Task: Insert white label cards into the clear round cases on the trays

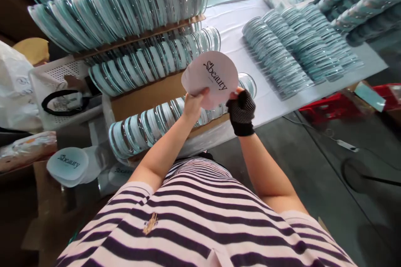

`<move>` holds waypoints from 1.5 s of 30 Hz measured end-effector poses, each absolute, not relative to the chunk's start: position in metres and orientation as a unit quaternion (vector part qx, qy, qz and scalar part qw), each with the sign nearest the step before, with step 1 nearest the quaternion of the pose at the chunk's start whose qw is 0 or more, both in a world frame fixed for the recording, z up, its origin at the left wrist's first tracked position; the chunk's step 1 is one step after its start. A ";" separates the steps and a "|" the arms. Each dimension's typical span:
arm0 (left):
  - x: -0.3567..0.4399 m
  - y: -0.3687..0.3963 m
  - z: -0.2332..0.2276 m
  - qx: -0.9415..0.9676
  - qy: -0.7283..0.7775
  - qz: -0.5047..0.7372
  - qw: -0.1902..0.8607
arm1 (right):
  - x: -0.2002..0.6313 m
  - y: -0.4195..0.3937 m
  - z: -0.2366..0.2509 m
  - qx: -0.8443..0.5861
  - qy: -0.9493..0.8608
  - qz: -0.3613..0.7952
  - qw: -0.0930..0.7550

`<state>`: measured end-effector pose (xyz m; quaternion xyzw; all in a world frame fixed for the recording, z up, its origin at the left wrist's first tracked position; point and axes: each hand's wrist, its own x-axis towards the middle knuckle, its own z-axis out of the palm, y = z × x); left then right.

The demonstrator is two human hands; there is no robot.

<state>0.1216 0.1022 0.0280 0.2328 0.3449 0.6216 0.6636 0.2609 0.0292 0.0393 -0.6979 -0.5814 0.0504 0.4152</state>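
The round white card (210, 77) printed "beauty" is up at chest height, face to the camera so the logo reads, bare left hand (191, 106) and gloved right hand (241, 110) each closed on its lower edge, above rows of round cases (156, 62) standing on edge on the worktop (232, 25).

The round card (210, 76) looks like matt white paper with smooth black print, pinched between a bare left hand (191, 106) and a right hand (241, 110) in a dark knitted cloth glove. The stacked round cases (150, 64) are glossy clear plastic over pale teal, resting on rough brown cardboard shelves (147, 94). A smooth white cloth covers the tabletop (232, 21).
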 end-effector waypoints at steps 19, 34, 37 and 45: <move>0.130 0.085 0.015 0.277 0.381 0.574 0.670 | 0.244 0.029 0.027 -0.687 -0.583 0.039 0.432; 0.097 0.125 0.023 0.073 0.335 0.625 0.701 | 0.259 -0.080 0.005 -0.741 -0.659 0.000 0.130; 0.093 0.123 0.023 0.054 0.322 0.617 0.716 | 0.245 -0.055 0.013 -0.748 -0.656 0.056 0.082; 0.087 0.125 0.027 0.020 0.311 0.601 0.736 | 0.218 0.015 0.023 -0.734 -0.659 0.160 -0.036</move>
